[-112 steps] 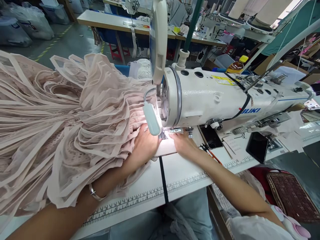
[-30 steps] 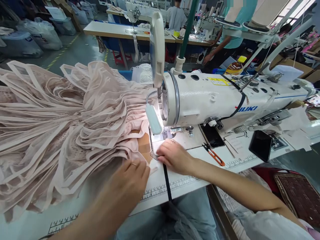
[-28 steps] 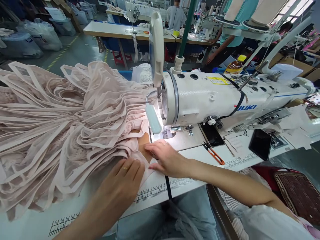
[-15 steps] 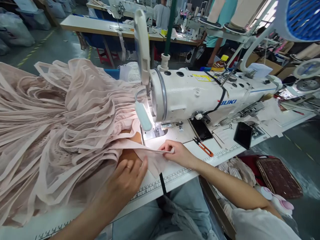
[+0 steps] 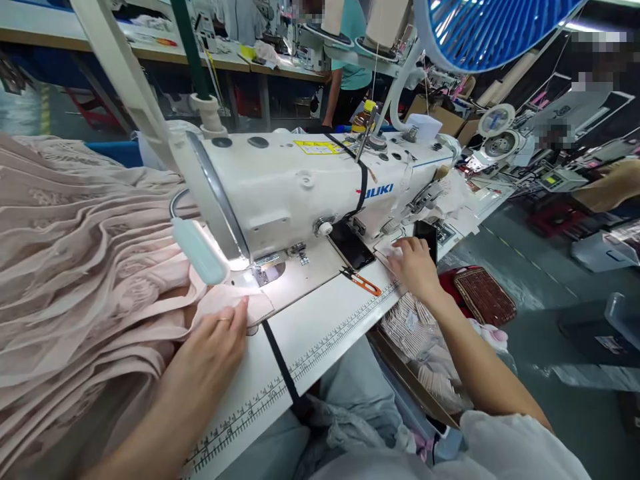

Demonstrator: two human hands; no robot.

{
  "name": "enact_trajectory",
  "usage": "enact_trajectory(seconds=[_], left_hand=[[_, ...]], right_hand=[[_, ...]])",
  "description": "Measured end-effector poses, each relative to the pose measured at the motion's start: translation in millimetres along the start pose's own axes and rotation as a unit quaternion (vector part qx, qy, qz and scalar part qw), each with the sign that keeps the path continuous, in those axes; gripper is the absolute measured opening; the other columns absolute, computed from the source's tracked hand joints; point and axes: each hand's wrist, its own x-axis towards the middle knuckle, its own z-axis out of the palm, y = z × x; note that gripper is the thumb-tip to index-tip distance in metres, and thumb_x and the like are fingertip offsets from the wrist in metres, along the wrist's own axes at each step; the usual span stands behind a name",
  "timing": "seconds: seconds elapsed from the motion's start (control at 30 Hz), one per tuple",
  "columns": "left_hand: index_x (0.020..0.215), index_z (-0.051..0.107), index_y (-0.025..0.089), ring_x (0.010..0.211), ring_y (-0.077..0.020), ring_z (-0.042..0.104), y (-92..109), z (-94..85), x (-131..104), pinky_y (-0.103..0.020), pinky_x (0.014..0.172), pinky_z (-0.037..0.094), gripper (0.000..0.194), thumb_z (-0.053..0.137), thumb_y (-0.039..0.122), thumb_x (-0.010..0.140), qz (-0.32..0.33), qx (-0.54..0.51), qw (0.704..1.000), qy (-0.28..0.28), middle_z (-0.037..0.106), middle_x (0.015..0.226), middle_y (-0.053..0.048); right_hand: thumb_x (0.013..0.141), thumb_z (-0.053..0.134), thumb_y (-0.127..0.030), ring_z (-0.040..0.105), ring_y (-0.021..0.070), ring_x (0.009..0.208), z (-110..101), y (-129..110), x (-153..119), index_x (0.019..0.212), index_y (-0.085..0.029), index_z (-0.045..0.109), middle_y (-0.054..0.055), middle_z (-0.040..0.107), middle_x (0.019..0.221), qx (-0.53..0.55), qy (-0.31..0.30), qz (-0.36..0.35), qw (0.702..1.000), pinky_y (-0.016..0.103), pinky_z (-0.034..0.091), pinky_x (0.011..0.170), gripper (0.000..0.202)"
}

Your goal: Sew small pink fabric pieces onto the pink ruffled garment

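In the head view, my left hand (image 5: 213,347) lies with its fingers flat on the edge of a pale pink fabric piece (image 5: 255,308), just in front of the sewing machine's presser foot (image 5: 260,275). The fabric runs left into a large heap of pink lace-trimmed garments (image 5: 100,267). My right hand (image 5: 417,270) reaches out to the right, fingers apart and bent over small white pieces (image 5: 384,252) on the table. Whether its fingertips grip one of them is hard to see. Orange-handled thread snips (image 5: 365,283) and a black phone (image 5: 351,245) lie between the hands.
The white sewing machine (image 5: 280,193) spans the table, its lamp (image 5: 200,250) lit at the needle. A second dark device (image 5: 426,237) lies beyond my right hand. Below the table edge stands a box of striped cloth (image 5: 415,347). A blue fan (image 5: 500,30) hangs above.
My right hand has let go of the pink fabric and moved right to the white pieces. My left hand now rests on the fabric by the presser foot. The view has turned right.
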Motion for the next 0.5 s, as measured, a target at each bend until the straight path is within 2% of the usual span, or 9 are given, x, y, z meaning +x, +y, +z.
enact_trajectory(seconds=[0.07,0.13,0.2,0.3,0.33,0.4,0.47,0.5], left_hand=[[0.118,0.068,0.0,0.094,-0.0322,0.061,0,1.1,8,-0.046,0.081,0.049,0.056,0.026,-0.004,0.081,0.023,0.034,0.999,0.007,0.066,0.107,-0.025],[0.109,0.071,-0.002,0.105,-0.0344,0.062,1,8.1,12,-0.048,0.091,0.047,0.05,0.028,-0.004,0.083,0.02,0.058,0.998,0.031,0.064,0.118,-0.028],[0.109,0.069,-0.006,0.107,-0.0362,0.064,1,18.4,11,-0.048,0.093,0.047,0.046,0.031,-0.003,0.085,0.006,0.068,0.996,0.059,0.064,0.12,-0.031],[0.115,0.066,-0.004,0.108,-0.036,0.066,-3,30.5,6,-0.045,0.087,0.05,0.042,0.035,-0.002,0.087,0.008,0.071,0.994,0.079,0.065,0.123,-0.029],[0.118,0.066,0.0,0.108,-0.0345,0.066,-5,32.2,4,-0.043,0.085,0.051,0.043,0.036,-0.002,0.087,0.01,0.062,0.994,0.087,0.066,0.123,-0.026],[0.125,0.063,0.008,0.108,-0.0306,0.067,-10,32.9,2,-0.04,0.084,0.052,0.048,0.036,-0.003,0.087,0.004,0.03,0.995,0.1,0.069,0.124,-0.019],[0.13,0.06,0.014,0.107,-0.0284,0.068,-16,33.1,1,-0.039,0.082,0.052,0.052,0.037,-0.003,0.087,-0.007,0.002,0.995,0.096,0.07,0.123,-0.015],[0.131,0.06,0.015,0.106,-0.0282,0.068,-18,34.1,0,-0.039,0.081,0.052,0.052,0.037,-0.002,0.087,-0.015,-0.009,0.996,0.09,0.07,0.123,-0.014]], right_hand=[[0.086,0.057,-0.021,0.06,0.0318,0.1,5,16,4,0.101,-0.012,0.066,0.018,0.069,0.102,-0.044,-0.046,0.01,0.998,0.043,0.048,0.087,0.019],[0.09,0.05,-0.019,0.062,0.0294,0.095,8,22,4,0.099,-0.012,0.067,0.017,0.07,0.096,-0.064,-0.071,0.022,0.995,0.038,0.048,0.081,0.02],[0.095,0.042,-0.018,0.062,0.028,0.095,8,22,2,0.097,-0.012,0.068,0.017,0.071,0.095,-0.073,-0.02,0.027,0.997,0.037,0.047,0.081,0.026],[0.1,0.039,-0.024,0.061,0.0265,0.092,8,11,-4,0.094,-0.015,0.067,0.016,0.071,0.096,-0.056,0.122,-0.008,0.991,0.039,0.046,0.084,0.03],[0.101,0.04,-0.027,0.061,0.0256,0.088,10,2,-7,0.092,-0.017,0.067,0.014,0.07,0.093,-0.046,0.153,-0.036,0.986,0.04,0.046,0.083,0.029],[0.1,0.045,-0.03,0.057,0.0234,0.075,17,-23,-13,0.088,-0.02,0.066,0.009,0.067,0.081,-0.029,0.168,-0.122,0.978,0.04,0.045,0.075,0.027],[0.101,0.046,-0.026,0.055,0.0218,0.072,27,-59,-19,0.09,-0.022,0.067,0.006,0.063,0.073,-0.003,0.141,-0.244,0.959,0.039,0.044,0.072,0.024],[0.1,0.047,-0.022,0.056,0.0215,0.076,31,-79,-21,0.094,-0.021,0.067,0.006,0.064,0.076,0.01,0.114,-0.307,0.945,0.039,0.045,0.074,0.022]])
